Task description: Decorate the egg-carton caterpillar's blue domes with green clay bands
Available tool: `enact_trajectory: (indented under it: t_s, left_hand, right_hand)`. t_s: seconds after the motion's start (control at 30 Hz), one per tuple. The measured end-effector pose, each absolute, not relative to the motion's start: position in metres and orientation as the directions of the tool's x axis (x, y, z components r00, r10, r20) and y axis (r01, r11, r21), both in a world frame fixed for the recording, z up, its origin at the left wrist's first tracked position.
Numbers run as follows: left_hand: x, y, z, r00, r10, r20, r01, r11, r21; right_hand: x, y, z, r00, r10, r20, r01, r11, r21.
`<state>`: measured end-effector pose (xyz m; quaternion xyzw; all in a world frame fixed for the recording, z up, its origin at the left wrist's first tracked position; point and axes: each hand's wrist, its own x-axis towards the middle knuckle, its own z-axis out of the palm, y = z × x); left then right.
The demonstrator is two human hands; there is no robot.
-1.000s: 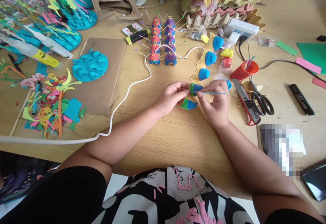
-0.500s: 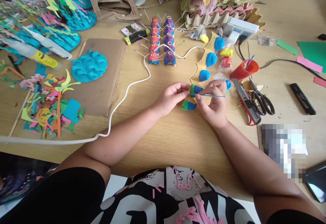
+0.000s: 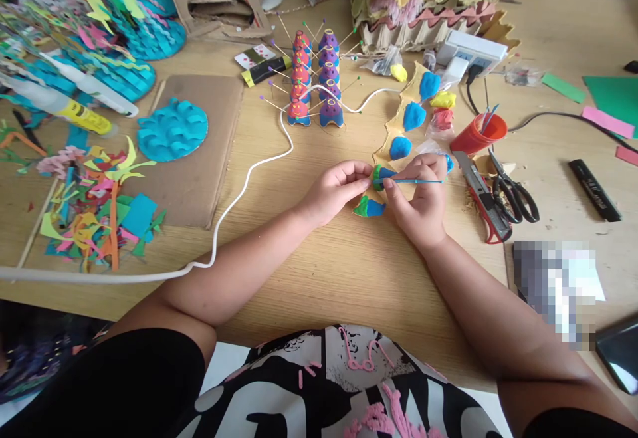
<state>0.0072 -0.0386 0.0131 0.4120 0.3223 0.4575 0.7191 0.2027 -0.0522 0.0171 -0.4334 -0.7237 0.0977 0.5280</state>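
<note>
My left hand (image 3: 341,192) pinches the near part of a yellowish egg-carton strip (image 3: 393,125), beside a cup coated in green and blue clay (image 3: 383,175). My right hand (image 3: 421,202) is closed on a thin blue stick (image 3: 423,181), whose tip lies against the green and blue cup. Just below, between the hands, another green and blue piece (image 3: 369,207) shows. Lumps of blue clay (image 3: 414,116) sit along the strip farther up. Part of the strip is hidden behind my right hand.
Red and purple clay figures (image 3: 300,76) with pins stand ahead, a white cable (image 3: 249,175) winding past. Scissors (image 3: 513,197), a cutter (image 3: 481,192) and an orange cup (image 3: 478,133) lie to the right. Paper scraps (image 3: 94,225) and cardboard (image 3: 199,185) are at left.
The blue stick in my right hand has tilted and shifted slightly, its tip now farther left over the green clay. My left hand has stayed in nearly the same place.
</note>
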Motion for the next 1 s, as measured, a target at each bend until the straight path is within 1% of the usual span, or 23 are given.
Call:
enact_trajectory:
  t_s: [0.2,0.47,0.83,1.0]
  left_hand:
    - [0.0075,-0.0389,0.0139,0.374,0.921,-0.110,-0.371,0.258,0.892]
    - [0.0084,-0.0398,0.0161,0.379,0.919,-0.114,-0.354,0.258,0.899]
    - [0.0082,-0.0402,0.0146,0.376,0.921,-0.099,-0.314,0.227,0.922]
    - [0.0082,-0.0412,0.0147,0.371,0.922,-0.108,-0.307,0.232,0.923]
  right_hand:
    - [0.2030,-0.0515,0.0153,-0.055,0.761,0.646,0.565,0.557,-0.608]
    - [0.2022,-0.0529,0.0151,-0.044,0.784,0.619,0.517,0.548,-0.657]
    - [0.1993,-0.0532,0.0147,-0.009,0.755,0.656,0.547,0.553,-0.629]
    - [0.1993,-0.0534,0.0142,-0.010,0.737,0.676,0.491,0.592,-0.639]
